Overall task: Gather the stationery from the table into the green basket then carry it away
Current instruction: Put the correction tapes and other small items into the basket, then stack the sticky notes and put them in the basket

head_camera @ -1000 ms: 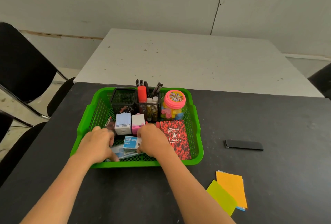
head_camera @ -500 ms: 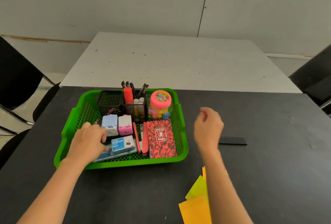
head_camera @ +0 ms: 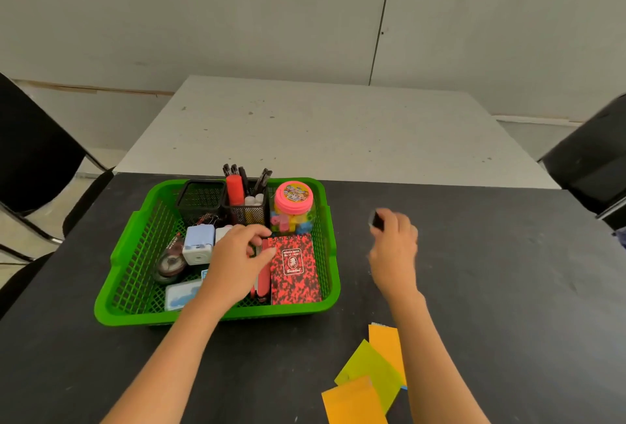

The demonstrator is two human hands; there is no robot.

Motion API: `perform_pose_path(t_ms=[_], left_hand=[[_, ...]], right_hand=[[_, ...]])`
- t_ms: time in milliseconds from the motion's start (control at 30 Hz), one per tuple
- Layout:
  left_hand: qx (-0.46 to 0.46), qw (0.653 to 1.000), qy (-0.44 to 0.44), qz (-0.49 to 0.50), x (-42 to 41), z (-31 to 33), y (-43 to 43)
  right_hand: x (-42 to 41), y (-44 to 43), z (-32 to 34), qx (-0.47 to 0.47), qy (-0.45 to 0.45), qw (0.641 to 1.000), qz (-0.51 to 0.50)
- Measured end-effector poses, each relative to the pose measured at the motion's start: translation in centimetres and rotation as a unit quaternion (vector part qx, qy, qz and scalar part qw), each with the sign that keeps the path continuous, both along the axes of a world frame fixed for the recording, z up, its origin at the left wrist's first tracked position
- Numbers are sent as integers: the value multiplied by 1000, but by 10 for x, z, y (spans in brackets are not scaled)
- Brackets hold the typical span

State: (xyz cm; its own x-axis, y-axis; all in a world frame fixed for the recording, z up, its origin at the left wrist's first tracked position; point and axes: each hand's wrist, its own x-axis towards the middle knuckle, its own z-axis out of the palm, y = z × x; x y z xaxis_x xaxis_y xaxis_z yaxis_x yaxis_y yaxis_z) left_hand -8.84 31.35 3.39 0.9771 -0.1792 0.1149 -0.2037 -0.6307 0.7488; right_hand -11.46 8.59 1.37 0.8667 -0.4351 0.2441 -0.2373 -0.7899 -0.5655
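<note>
The green basket (head_camera: 216,317) stands on the black table (head_camera: 491,288), left of centre. It holds a red speckled notebook (head_camera: 294,271), a pink-lidded jar (head_camera: 293,196), black mesh pen holders (head_camera: 245,212), a pale blue cube (head_camera: 199,244) and other small items. My left hand (head_camera: 237,254) is inside the basket, fingers apart, beside the notebook's left edge. My right hand (head_camera: 394,247) hovers just right of the basket, closed around a flat black bar (head_camera: 376,220) whose end sticks out of the fist. Orange and lime sticky notes (head_camera: 369,373) lie near the front edge.
A white table (head_camera: 321,132) adjoins the black one at the back. A black chair (head_camera: 34,159) stands at the left and another (head_camera: 589,159) at the right. Grey wall panels rise behind.
My right hand went right to the black bar, picked it up and brought it back toward the basket. My left hand slid from the basket's front left to its middle.
</note>
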Motion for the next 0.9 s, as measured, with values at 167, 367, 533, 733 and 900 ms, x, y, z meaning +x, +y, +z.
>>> perform_pose_path(t_ms=[167, 367, 533, 733, 900], left_hand=[[0, 999, 3, 32, 29, 11, -2], [227, 969, -22, 93, 57, 1, 29], [291, 955, -21, 48, 58, -7, 36], [289, 956, -20, 47, 59, -10, 35], [266, 961, -13, 74, 52, -2, 26]], right_hand=[[35, 78, 74, 170, -205, 960, 85], [78, 131, 85, 349, -171, 915, 113], [104, 142, 59, 329, -102, 925, 162], [118, 147, 26, 152, 14, 964, 218], [99, 143, 34, 65, 50, 952, 296]])
